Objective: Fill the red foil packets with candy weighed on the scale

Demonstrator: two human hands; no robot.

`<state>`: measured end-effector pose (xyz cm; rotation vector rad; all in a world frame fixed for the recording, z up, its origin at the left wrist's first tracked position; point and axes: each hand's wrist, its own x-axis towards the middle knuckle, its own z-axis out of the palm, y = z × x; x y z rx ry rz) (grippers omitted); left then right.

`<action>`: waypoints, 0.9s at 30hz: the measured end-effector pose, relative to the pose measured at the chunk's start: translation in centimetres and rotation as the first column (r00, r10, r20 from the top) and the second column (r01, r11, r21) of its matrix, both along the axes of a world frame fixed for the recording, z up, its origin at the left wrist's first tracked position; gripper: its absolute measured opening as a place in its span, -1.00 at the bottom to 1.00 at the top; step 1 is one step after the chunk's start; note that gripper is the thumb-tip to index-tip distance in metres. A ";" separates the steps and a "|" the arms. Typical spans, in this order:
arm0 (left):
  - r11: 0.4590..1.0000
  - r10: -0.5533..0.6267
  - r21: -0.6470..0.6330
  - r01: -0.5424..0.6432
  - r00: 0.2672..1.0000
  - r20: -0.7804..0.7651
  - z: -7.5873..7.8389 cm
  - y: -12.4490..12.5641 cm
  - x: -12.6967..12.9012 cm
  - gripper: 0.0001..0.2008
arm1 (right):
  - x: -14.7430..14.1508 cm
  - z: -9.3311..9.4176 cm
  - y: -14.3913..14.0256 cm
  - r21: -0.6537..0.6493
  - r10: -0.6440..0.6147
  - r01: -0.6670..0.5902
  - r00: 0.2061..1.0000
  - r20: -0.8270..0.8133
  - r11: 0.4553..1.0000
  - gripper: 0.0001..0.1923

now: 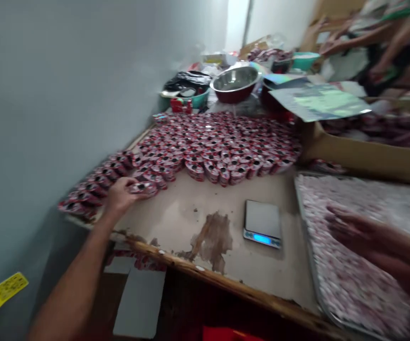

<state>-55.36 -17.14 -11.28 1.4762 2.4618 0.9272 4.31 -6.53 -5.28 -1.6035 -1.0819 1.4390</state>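
Note:
At the left of the table, my left hand (121,192) closes its fingers on a small red-and-white printed container (143,188) with a dark opening on top. This container stands at the near end of the packed rows of similar containers (222,142). Over on the right, my right hand (350,227) is above or against small pinkish-white pieces (332,274) in a shallow metal tray (309,251). Its fingers look stretched out and somewhat blurred; I cannot make out anything held in them. Between the hands lies a small digital scale (262,222) with a lit blue display.
A wall (66,94) borders the table on the left. At the back are a metal bowl (235,80), a teal basin (199,99) and sheets (322,102) over a cardboard box (375,154). Another person's arms (361,42) show top right. The wooden front edge (190,267) is worn.

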 end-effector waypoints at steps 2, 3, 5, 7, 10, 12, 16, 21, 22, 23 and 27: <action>0.994 0.050 -0.102 -0.047 0.998 0.023 1.2 -0.8 1.2 -0.44 | 0.5 -0.3 -0.1 -0.123 -0.118 0.110 0.991 -0.062 0.986 -0.67; 0.989 0.057 -0.139 -0.054 0.998 0.016 1.6 -1.0 2.1 -0.44 | 0.6 -0.3 0.0 -0.170 -0.162 0.140 0.979 -0.123 0.975 -0.63; 0.991 0.015 -0.135 -0.008 0.999 0.047 2.3 -0.6 4.9 -0.42 | 0.5 0.0 0.4 -0.218 -0.216 0.159 0.939 -0.268 0.963 -0.57; 0.990 -0.112 -0.069 0.125 0.980 0.162 2.6 0.6 9.4 -0.38 | 0.2 0.1 0.9 -0.242 -0.248 0.163 0.892 -0.378 0.957 -0.57; 0.935 -0.345 0.041 0.353 0.871 0.351 1.8 3.3 18.1 -0.34 | -0.2 -0.5 1.4 -0.288 -0.256 0.139 0.869 -0.424 0.948 -0.67; 0.878 -0.461 0.099 0.468 0.770 0.442 0.6 5.6 23.8 -0.37 | -0.3 -1.1 1.5 -0.318 -0.204 0.064 0.879 -0.430 0.946 -0.78; 0.805 -0.562 0.179 0.565 0.632 0.533 -2.7 9.2 31.4 -0.42 | -0.5 -1.4 1.4 -0.265 0.034 -0.174 0.887 -0.461 0.948 -0.99; 0.784 -0.602 0.208 0.584 0.638 0.480 -4.2 9.7 32.5 -0.29 | -0.6 -0.5 1.8 -0.198 0.170 -0.267 0.899 -0.403 0.943 -0.91; 0.785 -0.610 0.225 0.578 0.655 0.446 -3.9 9.3 32.0 -0.24 | -0.7 -0.3 2.0 -0.208 0.174 -0.270 0.904 -0.390 0.940 -0.96; 0.787 -0.613 0.236 0.570 0.678 0.405 -3.5 8.8 31.2 -0.23 | -0.9 -0.1 2.2 -0.221 0.179 -0.277 0.908 -0.380 0.935 -0.97; 0.820 -0.569 0.252 0.515 0.783 0.250 -1.3 6.7 27.9 -0.52 | -1.7 0.2 3.2 -0.243 0.197 -0.292 0.916 -0.350 0.925 -0.75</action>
